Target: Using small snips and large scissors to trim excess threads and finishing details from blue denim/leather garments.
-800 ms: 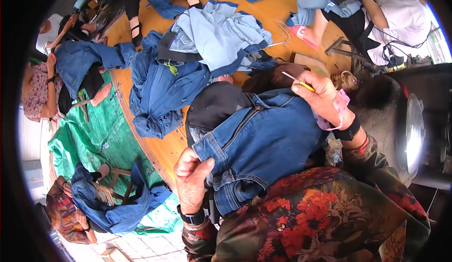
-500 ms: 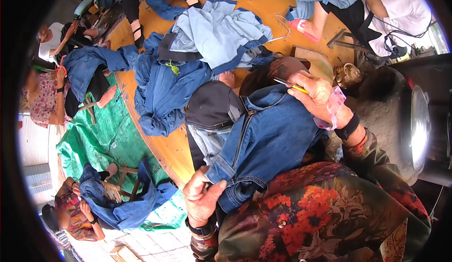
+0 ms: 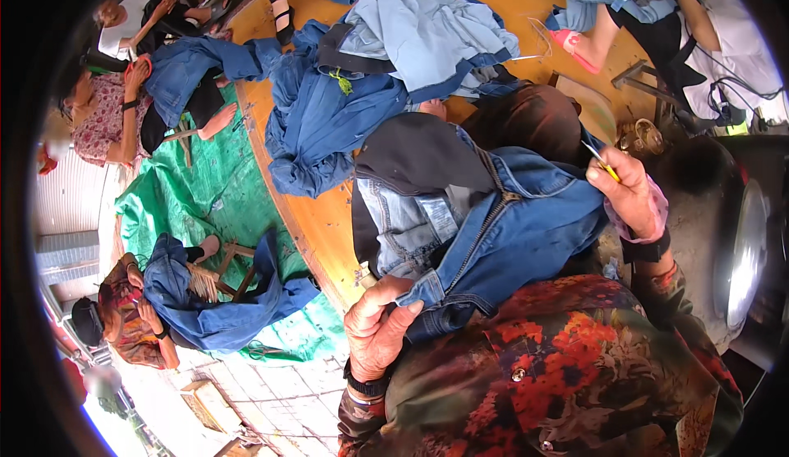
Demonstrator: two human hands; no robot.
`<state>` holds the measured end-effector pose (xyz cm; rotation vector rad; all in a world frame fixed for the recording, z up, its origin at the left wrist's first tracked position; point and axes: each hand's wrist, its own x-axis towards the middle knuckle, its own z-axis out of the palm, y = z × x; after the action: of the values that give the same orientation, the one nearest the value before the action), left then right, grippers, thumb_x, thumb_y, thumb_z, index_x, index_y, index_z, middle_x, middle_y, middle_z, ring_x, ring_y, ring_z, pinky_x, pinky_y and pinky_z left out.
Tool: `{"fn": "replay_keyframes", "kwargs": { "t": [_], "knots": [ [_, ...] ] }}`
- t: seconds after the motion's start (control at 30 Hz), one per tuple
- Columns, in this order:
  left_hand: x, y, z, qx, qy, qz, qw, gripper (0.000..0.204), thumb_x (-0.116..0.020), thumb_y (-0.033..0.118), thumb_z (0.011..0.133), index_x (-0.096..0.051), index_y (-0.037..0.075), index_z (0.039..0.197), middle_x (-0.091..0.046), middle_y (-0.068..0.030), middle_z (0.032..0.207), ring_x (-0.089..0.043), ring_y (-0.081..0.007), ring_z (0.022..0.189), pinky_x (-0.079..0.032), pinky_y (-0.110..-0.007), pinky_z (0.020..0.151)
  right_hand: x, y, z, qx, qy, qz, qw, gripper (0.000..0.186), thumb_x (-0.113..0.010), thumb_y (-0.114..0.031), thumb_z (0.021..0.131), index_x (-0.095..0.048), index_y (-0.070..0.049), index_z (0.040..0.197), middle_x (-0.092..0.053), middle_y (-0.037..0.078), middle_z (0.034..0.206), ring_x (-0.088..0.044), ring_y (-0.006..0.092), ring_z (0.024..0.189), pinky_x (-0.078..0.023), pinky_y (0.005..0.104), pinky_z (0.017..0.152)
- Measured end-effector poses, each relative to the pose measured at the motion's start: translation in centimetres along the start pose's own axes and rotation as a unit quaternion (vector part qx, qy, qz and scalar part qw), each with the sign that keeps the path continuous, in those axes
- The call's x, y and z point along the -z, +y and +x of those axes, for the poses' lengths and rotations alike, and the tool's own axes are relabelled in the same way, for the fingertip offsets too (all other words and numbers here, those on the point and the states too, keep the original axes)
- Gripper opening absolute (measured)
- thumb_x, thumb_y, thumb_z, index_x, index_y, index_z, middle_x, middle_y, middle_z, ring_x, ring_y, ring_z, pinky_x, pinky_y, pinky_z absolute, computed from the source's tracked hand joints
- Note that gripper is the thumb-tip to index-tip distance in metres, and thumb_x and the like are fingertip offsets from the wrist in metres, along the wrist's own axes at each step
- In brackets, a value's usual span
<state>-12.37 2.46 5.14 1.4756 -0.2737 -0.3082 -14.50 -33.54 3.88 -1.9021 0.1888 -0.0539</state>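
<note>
A blue denim garment (image 3: pixel 501 235) with a zipper lies across my lap, its fly turned open. My left hand (image 3: pixel 380 325) pinches the garment's near edge at the lower left. My right hand (image 3: pixel 629 190) rests on the garment's far right side and grips a small yellow-handled tool (image 3: pixel 602 161) with a thin metal tip pointing up and left. A dark cloth (image 3: pixel 415 153) lies under the denim's upper part.
A pile of blue denim clothes (image 3: pixel 370 79) covers the yellow wooden platform (image 3: pixel 316 219) ahead. Other people sit around: two at the left on a green tarp (image 3: pixel 205 202), one at the top right. A round metal pan (image 3: pixel 740 251) stands at the right.
The denim garment has been turned and spread, exposing the zipper and pale inner side. My left hand moved right along its edge; my right hand dropped slightly with the tool.
</note>
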Motion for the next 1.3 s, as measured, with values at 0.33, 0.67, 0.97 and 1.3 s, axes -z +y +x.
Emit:
{"fn": "replay_keyframes", "kwargs": {
  "t": [0.33, 0.67, 0.97, 1.3],
  "knots": [
    [-0.9, 1.8, 1.1, -0.21, -0.134, 0.201, 0.947, 0.023, -0.069, -0.001, 0.061, -0.066, 0.005, 0.083, -0.063, -0.0076, 0.083, -0.057, -0.0228, 0.073, -0.043, -0.033, 0.066, 0.9, -1.0, -1.1, 0.004, -0.019, -0.092, 0.996, 0.02, -0.061, -0.016, 0.086, -0.049, -0.004, 0.074, -0.04, -0.003, 0.065, -0.035, 0.0071, 0.062, -0.032, 0.0227, 0.058],
    [-1.0, 2.3, 0.4, -0.251, -0.144, 0.306, 0.907, 0.027, -0.071, 0.001, 0.057, -0.066, 0.006, 0.083, -0.063, -0.0073, 0.084, -0.056, -0.0239, 0.074, -0.044, -0.035, 0.068, -6.3, -9.6, 2.1, 0.236, -0.292, 0.04, 0.926, 0.016, -0.06, -0.005, 0.084, -0.055, 0.002, 0.097, -0.056, 0.012, 0.092, -0.057, 0.0222, 0.083, -0.044, 0.0301, 0.075],
    [0.1, 1.9, 1.0, -0.045, -0.042, 0.18, 0.982, 0.011, -0.064, 0.007, 0.08, -0.064, 0.001, 0.09, -0.062, -0.0093, 0.085, -0.056, -0.0162, 0.082, -0.044, -0.028, 0.074, -8.2, -6.5, 0.8, 0.202, -0.426, -0.065, 0.879, 0.014, -0.059, -0.012, 0.081, -0.052, -0.006, 0.091, -0.054, 0.007, 0.087, -0.059, 0.0285, 0.075, -0.048, 0.0368, 0.062],
    [-0.5, 2.6, 5.0, 0.259, -0.133, 0.093, 0.952, 0.018, -0.068, 0.011, 0.081, -0.061, 0.001, 0.093, -0.059, -0.0001, 0.079, -0.052, -0.0042, 0.07, -0.042, -0.019, 0.062, -8.4, -6.5, 0.3, 0.251, -0.422, -0.159, 0.856, 0.018, -0.062, -0.006, 0.076, -0.052, -0.009, 0.09, -0.057, 0.002, 0.092, -0.062, 0.024, 0.073, -0.05, 0.0323, 0.059]
  ]
}}
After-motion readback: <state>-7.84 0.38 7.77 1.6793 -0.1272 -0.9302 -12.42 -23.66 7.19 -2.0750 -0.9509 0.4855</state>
